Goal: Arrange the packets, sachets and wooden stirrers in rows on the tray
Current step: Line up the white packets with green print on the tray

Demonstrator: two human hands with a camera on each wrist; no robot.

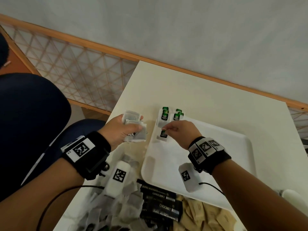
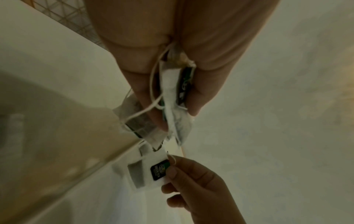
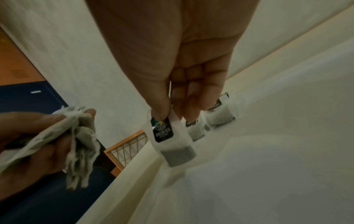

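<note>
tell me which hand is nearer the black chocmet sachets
Left. The left hand holds tea bags up and left of the Chocmet sachets; the right hand is over the tray, slightly farther.

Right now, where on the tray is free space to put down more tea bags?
The tray is bare right of the right hand and toward its near edge. Its far-left corner is crowded with green tea bags. Off the tray, the near table holds piled black packets.

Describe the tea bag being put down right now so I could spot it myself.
Find the white tray on the table. At its far left corner lie a few green-tagged tea bags. Just nearer than those, one tea bag is pinched by its top in the right hand; it alone is held over the tray.
</note>
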